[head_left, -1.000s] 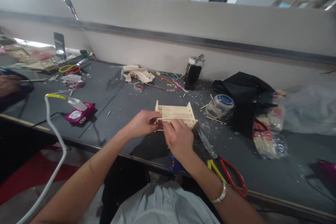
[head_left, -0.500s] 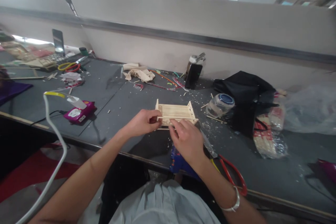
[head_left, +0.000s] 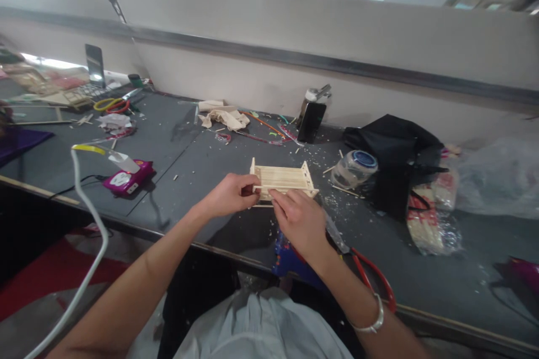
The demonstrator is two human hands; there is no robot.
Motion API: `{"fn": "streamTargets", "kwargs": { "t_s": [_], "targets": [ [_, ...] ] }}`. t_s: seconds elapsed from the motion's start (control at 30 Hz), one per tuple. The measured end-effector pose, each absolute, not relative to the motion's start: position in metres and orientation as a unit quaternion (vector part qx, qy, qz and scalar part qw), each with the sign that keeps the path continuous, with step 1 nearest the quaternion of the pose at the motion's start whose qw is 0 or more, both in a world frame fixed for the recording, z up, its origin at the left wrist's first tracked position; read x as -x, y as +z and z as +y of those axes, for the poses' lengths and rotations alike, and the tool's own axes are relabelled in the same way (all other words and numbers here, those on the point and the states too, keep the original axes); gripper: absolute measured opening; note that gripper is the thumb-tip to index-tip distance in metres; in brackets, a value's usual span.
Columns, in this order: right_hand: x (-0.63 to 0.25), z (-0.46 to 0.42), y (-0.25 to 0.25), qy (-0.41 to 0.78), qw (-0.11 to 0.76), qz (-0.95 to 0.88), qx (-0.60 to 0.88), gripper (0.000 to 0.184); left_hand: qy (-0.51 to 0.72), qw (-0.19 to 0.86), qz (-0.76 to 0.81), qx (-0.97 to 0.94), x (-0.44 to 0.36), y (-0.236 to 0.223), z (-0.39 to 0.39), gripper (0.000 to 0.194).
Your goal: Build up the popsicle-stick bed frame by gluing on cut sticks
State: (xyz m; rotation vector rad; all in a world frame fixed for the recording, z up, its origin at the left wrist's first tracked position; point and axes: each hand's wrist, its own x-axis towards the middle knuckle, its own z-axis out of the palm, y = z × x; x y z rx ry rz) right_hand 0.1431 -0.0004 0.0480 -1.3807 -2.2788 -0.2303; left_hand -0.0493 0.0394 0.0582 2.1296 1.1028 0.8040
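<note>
Head view shows a stick frame [head_left: 283, 173] of pale wood sitting on the dark bench [head_left: 164, 190], close to its near edge and roughly in the middle of the scene. Rows of thin sticks make its floor, and short uprights stand at its far left and far right corners. The left hand [head_left: 229, 195] has thumb and fingertips pinched on the near left corner. The right hand [head_left: 300, 220] lies palm down with its fingertips on the near rail; whether it grips that rail or merely rests there, I cannot tell, as the fingers hide the contact.

The piece looks very light and fairly stiff along the sticks, but its thin joints would probably be the fragile part: a hard squeeze or a twist could pop one loose. Bare wood should give decent grip, with little slipping. The floor's long sides, low down, seem the best hold, one hand at each end; the uprights look too slender to lift by.

Just right of the frame, scissors [head_left: 374, 270] with red handles lie partly under the right forearm. Further right stands a clear jar [head_left: 350, 170] with a blue lid, and beyond the frame a phone [head_left: 311, 123] leans upright.
</note>
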Motion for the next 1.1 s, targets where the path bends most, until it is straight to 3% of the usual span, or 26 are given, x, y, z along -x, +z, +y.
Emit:
{"fn": "streamTargets", "kwargs": {
  "t_s": [1.1],
  "targets": [
    [-0.1430,0.0000,0.0475,-0.055,0.229,-0.831,0.505,0.026,0.266,0.237,0.435,-0.827,0.0469,0.0592,0.0381,0.008]
  ]
}}
